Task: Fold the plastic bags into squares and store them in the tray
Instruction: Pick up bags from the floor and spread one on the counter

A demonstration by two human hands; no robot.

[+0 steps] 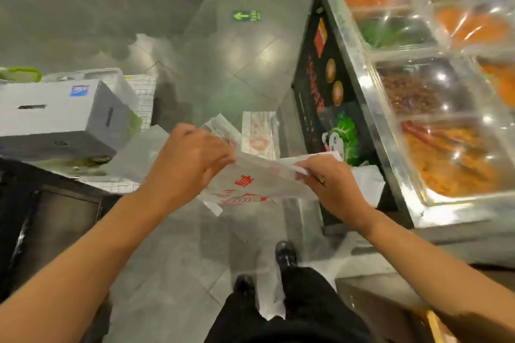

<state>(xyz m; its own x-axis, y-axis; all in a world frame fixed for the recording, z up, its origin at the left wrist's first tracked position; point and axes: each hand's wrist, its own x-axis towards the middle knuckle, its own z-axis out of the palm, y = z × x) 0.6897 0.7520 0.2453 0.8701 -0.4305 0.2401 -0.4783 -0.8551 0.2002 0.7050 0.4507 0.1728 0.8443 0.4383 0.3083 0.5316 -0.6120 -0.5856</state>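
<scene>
While both hands — left hand [186, 159], right hand [331, 184] — pinch the plastic bag [250, 184] in mid-air, the slippery film may slide and spoil the fold.

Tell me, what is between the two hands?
In the head view, a white plastic bag with red print spans between the left hand and right hand; both grip it.

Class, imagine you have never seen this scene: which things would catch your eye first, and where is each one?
First, the two bare hands at centre: the left hand and right hand each hold an end of a white plastic bag with red print, in the air above the grey floor. Next, on the right, the shiny counter of food trays under clear film, orange, green and brown. On the left sits a grey-white box.
</scene>
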